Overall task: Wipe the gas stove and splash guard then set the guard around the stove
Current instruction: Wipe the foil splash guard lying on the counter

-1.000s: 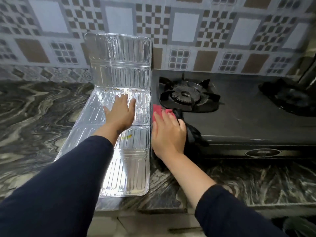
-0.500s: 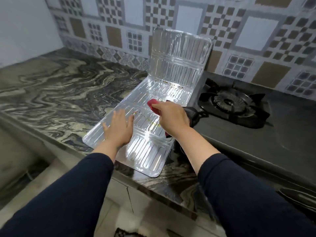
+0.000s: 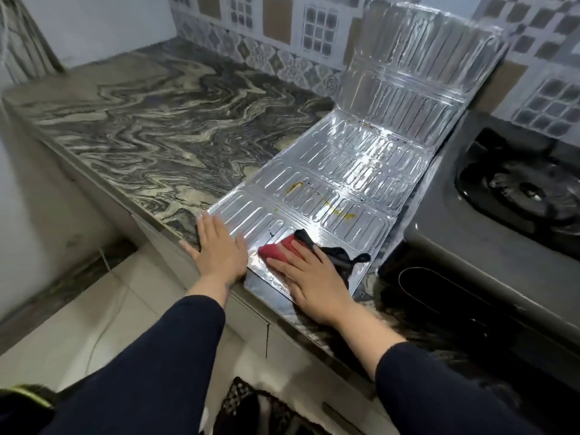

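Head view, nearest first: the left hand (image 3: 219, 254) lies flat and spread on the near corner of the splash guard (image 3: 339, 189), and the right hand (image 3: 309, 274) presses a red-and-black cloth (image 3: 284, 249) open-palmed onto its near panel. Beyond, yellow stains (image 3: 337, 210) remain; the far panel leans on the tiled wall (image 3: 282, 23), the gas stove (image 3: 489, 215) just beside. The thin guard overhangs the desk (image 3: 157, 130) edge, so hard pressure may buckle or tip it. Half a second ago the cloth was farther up the guard.
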Action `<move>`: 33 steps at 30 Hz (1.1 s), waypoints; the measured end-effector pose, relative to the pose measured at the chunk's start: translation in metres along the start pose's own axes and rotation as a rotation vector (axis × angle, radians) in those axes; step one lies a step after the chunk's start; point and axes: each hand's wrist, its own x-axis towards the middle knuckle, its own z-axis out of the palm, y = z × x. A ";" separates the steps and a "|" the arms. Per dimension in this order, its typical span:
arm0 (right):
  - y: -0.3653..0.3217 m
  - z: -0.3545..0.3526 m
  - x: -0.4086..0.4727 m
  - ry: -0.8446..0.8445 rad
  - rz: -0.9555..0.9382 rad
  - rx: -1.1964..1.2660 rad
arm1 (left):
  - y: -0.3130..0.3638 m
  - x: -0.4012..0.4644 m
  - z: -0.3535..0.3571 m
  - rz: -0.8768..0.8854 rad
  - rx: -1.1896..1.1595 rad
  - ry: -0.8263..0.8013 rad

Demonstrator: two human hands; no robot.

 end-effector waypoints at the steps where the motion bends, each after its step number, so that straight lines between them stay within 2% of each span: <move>1: -0.003 0.001 0.005 -0.011 0.001 0.010 | -0.006 0.008 0.000 -0.023 -0.002 0.013; 8: -0.035 0.009 0.059 -0.066 -0.036 0.061 | -0.033 0.056 -0.011 -0.018 0.070 0.041; 15: -0.015 0.015 0.095 -0.057 -0.099 -0.029 | -0.041 0.061 -0.002 0.026 0.115 0.099; 18: 0.006 0.007 0.133 -0.064 -0.013 -0.067 | -0.042 0.061 -0.002 0.024 0.139 0.116; 23: 0.078 -0.013 0.192 -0.036 0.245 -0.083 | -0.038 0.066 0.002 -0.008 0.206 0.120; 27: 0.080 -0.014 0.215 -0.020 0.371 -0.083 | -0.036 0.070 0.004 -0.020 0.199 0.163; 30: 0.047 -0.008 0.192 0.034 0.248 -0.012 | -0.038 0.071 0.005 -0.028 0.183 0.159; 33: 0.004 -0.002 0.164 -0.056 -0.004 0.056 | -0.036 0.070 0.002 -0.030 0.153 0.139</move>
